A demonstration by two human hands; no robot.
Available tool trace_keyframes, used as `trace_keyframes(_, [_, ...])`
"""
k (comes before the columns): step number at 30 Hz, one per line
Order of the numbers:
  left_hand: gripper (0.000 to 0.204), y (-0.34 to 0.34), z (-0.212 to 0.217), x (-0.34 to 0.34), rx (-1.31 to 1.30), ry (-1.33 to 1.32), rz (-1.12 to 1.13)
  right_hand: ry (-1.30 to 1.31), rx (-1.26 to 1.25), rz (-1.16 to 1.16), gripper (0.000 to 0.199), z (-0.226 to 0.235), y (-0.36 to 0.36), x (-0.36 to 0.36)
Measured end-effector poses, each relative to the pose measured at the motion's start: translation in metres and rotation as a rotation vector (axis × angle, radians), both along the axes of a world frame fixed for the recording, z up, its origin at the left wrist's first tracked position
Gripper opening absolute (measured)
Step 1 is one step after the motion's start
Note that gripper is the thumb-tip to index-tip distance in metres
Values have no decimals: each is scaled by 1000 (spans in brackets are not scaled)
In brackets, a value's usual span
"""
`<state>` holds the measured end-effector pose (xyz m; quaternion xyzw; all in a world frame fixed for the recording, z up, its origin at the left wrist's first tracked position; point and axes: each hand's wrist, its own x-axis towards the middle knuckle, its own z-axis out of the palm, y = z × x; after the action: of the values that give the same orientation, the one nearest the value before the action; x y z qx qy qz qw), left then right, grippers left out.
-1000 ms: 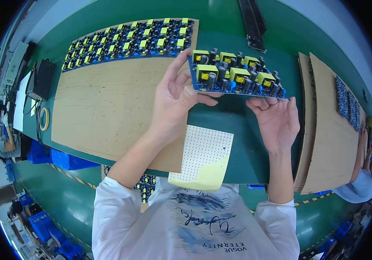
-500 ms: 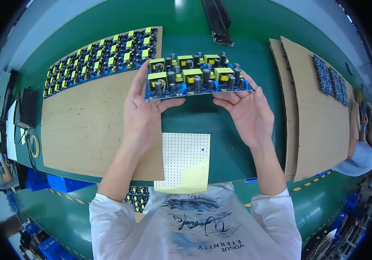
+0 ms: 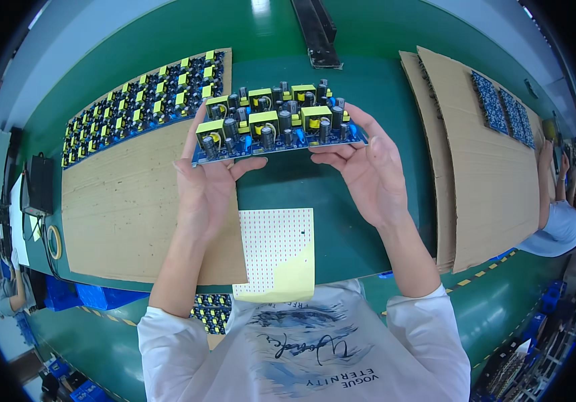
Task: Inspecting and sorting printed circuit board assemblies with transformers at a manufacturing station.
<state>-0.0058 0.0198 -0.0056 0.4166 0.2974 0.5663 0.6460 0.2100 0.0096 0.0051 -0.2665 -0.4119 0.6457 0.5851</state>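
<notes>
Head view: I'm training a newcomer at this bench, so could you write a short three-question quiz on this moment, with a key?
1. True or false: the left hand and the right hand both hold the circuit board.

2. Choose one. The tops of the large blocks on the held board are:
A) red
B) yellow
C) white

3. Fill in the blank: to the left of the sheet with rows of small marks lies a large flat piece of ____.

Key: 1 true; 2 B; 3 cardboard.
</notes>
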Motion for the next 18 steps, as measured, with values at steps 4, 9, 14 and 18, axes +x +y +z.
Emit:
trace_keyframes(4, [94, -1, 0, 1, 21, 17, 13, -26, -2, -21, 67, -1, 0, -1])
trace_keyframes(9, [84, 0, -3, -1, 15, 4, 43, -94, -56, -47, 62, -2, 1, 0])
trace_keyframes(14, [75, 0, -3, -5, -3, 97, 36, -124, -102, -67, 56, 0, 1, -1])
trace_keyframes(18, [70, -1, -1, -4, -26, 149, 66, -133, -123, -82, 55, -1, 1, -2])
